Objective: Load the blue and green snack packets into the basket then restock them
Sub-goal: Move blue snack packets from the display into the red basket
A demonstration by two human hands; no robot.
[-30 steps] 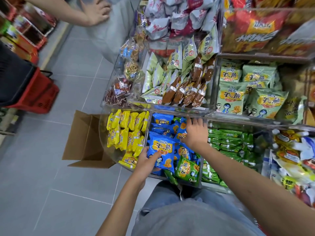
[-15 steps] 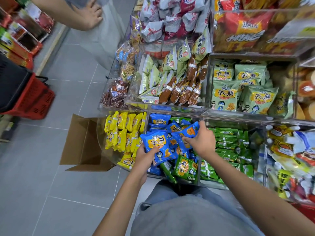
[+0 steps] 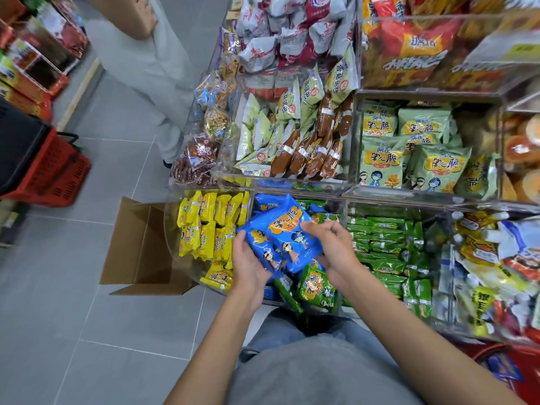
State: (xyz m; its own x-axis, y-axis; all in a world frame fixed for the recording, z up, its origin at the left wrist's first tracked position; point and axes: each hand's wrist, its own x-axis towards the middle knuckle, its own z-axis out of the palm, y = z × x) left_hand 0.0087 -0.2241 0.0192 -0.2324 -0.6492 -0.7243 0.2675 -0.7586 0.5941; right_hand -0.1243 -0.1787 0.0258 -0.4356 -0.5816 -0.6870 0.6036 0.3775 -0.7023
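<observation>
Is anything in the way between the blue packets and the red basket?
The left hand and right hand hold the blue packets in the air. An open cardboard box lies toward the red basket; a black thing overlaps its top.

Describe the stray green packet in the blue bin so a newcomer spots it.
In the bottom row, take the middle bin, between the yellow packets and the slim green packs. At its front, under the left hand and right hand gripping blue packets, lies the green packet: a wide pouch with an orange label.
</observation>
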